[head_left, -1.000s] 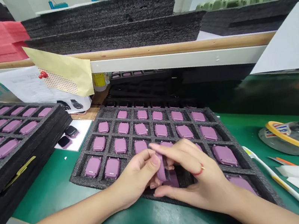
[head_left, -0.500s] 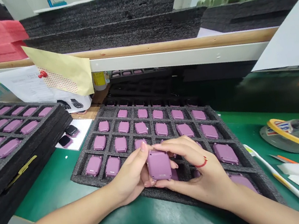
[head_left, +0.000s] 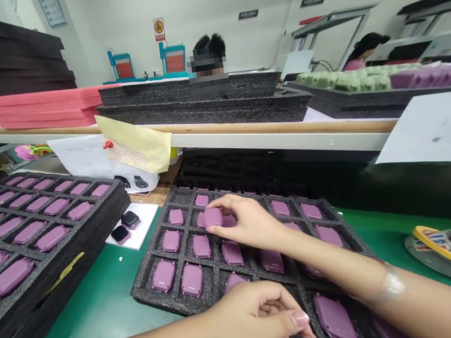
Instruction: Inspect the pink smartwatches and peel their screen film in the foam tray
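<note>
Tray edge (head_left: 152, 298) beneath left hand (head_left: 251, 316)

Smooth, plastic-looking purple watch cases (head_left: 192, 280), rough matt foam tray (head_left: 161, 302), glossy green tabletop (head_left: 97, 303), wooden shelf edge (head_left: 244, 127)

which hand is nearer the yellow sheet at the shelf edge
Right. The right hand, holding a purple watch over the foam tray, is below and right of the yellow sheet; the left hand is farther off, over the tray's near edge.
</note>
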`<state>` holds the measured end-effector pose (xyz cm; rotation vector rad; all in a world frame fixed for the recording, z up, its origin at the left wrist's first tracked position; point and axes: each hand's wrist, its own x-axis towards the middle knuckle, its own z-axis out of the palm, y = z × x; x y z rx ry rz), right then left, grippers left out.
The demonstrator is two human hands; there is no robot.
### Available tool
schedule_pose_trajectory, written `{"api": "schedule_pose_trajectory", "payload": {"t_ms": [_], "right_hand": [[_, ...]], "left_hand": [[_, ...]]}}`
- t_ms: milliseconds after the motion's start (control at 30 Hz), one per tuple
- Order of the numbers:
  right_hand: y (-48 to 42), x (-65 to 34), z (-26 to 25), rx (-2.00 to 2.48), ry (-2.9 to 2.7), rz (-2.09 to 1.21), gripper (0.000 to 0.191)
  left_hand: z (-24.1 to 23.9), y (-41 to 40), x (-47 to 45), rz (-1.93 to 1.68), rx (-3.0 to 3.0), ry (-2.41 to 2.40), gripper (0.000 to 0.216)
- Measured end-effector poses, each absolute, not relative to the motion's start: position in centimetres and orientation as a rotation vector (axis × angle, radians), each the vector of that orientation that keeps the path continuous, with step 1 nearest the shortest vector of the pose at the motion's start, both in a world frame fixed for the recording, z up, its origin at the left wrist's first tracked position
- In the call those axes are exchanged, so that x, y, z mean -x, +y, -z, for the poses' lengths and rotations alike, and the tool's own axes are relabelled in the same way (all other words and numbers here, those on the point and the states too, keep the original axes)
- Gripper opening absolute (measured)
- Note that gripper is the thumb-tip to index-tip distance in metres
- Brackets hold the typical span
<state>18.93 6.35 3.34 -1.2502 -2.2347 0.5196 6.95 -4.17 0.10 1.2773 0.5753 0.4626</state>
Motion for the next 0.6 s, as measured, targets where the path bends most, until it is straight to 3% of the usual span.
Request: {"api": "schedule_pose_trajectory", "payload": {"t_ms": [267, 600], "right_hand": [[15.2, -11.0, 0.0, 1.352, -2.314, -0.306, 0.034], [21.2, -10.8, -2.0, 1.447, -2.565, -0.32, 0.033]], "left_hand": [[0.5, -3.7, -6.9, -0.415, -1.262, 0.587, 0.073], [3.7, -3.1, -7.5, -0.447, -1.182, 0.533, 0.076]]}}
